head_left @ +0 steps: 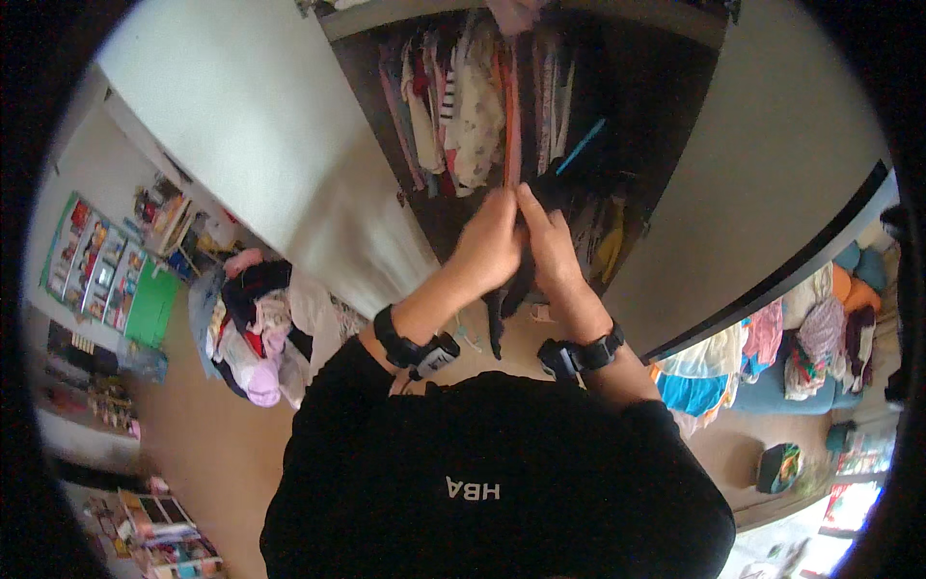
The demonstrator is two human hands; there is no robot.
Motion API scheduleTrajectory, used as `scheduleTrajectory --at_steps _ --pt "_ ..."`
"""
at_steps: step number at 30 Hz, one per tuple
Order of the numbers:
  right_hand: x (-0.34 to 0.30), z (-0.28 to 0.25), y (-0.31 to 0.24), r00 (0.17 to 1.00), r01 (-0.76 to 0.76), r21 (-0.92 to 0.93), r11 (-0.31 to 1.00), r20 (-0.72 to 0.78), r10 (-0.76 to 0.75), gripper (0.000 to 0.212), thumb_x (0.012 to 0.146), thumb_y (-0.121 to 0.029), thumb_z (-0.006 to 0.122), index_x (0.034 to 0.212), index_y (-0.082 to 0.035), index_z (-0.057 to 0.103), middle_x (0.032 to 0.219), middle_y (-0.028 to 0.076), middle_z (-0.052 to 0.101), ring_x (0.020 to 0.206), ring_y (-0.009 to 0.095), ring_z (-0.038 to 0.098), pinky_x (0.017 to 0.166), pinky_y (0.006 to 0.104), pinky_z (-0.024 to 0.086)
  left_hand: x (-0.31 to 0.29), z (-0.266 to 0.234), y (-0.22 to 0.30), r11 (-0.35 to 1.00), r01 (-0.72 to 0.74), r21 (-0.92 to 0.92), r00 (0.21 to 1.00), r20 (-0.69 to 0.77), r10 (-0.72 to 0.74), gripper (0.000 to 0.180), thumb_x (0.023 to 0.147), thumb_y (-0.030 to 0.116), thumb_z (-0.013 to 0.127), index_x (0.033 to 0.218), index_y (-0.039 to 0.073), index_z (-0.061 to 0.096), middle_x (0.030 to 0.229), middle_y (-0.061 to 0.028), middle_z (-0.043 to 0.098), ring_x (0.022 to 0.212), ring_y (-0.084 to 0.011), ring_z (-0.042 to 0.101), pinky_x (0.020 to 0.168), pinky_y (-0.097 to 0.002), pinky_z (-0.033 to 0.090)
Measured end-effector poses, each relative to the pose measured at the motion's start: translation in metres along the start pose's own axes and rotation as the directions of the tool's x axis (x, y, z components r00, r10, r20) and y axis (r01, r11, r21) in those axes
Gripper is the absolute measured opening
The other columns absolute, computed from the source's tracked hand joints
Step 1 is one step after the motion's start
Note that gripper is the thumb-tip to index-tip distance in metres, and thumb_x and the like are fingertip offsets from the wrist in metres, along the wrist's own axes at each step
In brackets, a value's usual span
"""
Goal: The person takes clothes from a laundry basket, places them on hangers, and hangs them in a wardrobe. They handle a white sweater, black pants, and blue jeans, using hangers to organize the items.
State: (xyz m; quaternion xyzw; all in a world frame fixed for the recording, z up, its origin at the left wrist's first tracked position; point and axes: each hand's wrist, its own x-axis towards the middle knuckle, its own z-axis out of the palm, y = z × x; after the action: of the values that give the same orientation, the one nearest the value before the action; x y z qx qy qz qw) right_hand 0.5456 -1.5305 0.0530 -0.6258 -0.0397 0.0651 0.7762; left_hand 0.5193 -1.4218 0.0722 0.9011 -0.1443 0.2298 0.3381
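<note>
My left hand (492,239) and my right hand (553,249) meet in front of an open wardrobe (424,207), their fingertips close together. Both look closed on a black garment (519,288), which hangs down between and below them. A narrow black end of it dangles lower, left of the middle. Beyond my right hand, a light-blue bar (582,147), perhaps part of a hanger, slants up to the right out of dark cloth. Behind the hands hang several clothes (477,116) on a rail, pale, striped and red ones among them.
White wardrobe doors stand open at left (260,135) and right (762,174). A heap of clothes (260,338) lies at the left. More clothes (815,338) cover a blue sofa (786,396) at the right. Yellow cloth (611,241) hangs low inside the wardrobe.
</note>
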Motion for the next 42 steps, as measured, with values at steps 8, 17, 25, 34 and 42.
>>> scheduleTrajectory --at_steps 8,17,25,34,42 --pt "-0.002 -0.028 -0.023 0.950 0.042 -0.046 0.998 -0.308 -0.054 0.038 0.078 -0.022 0.064 0.102 0.007 0.058 0.093 0.015 0.064 0.077 0.024 0.060 0.068 0.0352 0.048 -0.008 -0.035 -0.023 0.872 -0.256 -0.418 0.844 0.344 0.412 0.029 0.086 0.017 0.062 0.113 0.005 0.060 0.114 -0.0125 0.059 0.107 -0.0263 0.056 0.090 -0.0344 0.045" --pt "0.018 -0.121 -0.096 0.911 0.082 -0.593 0.801 -0.281 -0.302 0.051 0.080 -0.032 0.066 0.113 0.005 0.056 0.103 0.015 0.064 0.091 0.027 0.061 0.080 0.0369 0.047 -0.048 -0.052 -0.134 0.904 0.292 -0.313 0.743 0.669 -0.008 0.026 0.092 0.014 0.055 0.117 0.006 0.056 0.100 -0.0060 0.064 0.092 -0.0119 0.060 0.081 -0.0261 0.048" --pt "0.080 -0.158 -0.127 0.762 0.001 -0.728 0.686 -0.444 -0.472 0.057 0.082 -0.036 0.064 0.119 0.005 0.053 0.111 0.020 0.061 0.102 0.031 0.057 0.088 0.0408 0.044 -0.065 -0.033 -0.190 0.930 0.200 -0.308 0.718 0.692 0.075 0.027 0.089 0.018 0.053 0.114 0.007 0.055 0.094 -0.0059 0.066 0.081 -0.0170 0.063 0.074 -0.0299 0.048" --pt "0.298 -0.194 -0.084 0.598 0.009 -0.888 0.459 -0.363 -0.715 0.053 0.086 -0.033 0.057 0.113 0.011 0.050 0.110 0.029 0.057 0.098 0.042 0.057 0.086 0.0446 0.046 -0.021 -0.018 -0.215 0.921 0.357 -0.157 0.750 0.635 -0.182 0.032 0.091 0.027 0.055 0.114 0.004 0.057 0.101 -0.0121 0.065 0.091 -0.0221 0.062 0.082 -0.0313 0.048" --pt "0.518 -0.196 -0.088 0.486 0.344 -0.900 0.270 -0.075 -0.871 0.047 0.086 -0.030 0.056 0.120 0.002 0.050 0.117 0.022 0.056 0.108 0.037 0.054 0.091 0.0423 0.044 -0.013 -0.010 -0.229 0.673 0.716 -0.188 0.653 0.522 -0.549 0.027 0.090 0.019 0.055 0.110 0.000 0.059 0.100 -0.0147 0.063 0.082 -0.0219 0.062 0.073 -0.0316 0.050"
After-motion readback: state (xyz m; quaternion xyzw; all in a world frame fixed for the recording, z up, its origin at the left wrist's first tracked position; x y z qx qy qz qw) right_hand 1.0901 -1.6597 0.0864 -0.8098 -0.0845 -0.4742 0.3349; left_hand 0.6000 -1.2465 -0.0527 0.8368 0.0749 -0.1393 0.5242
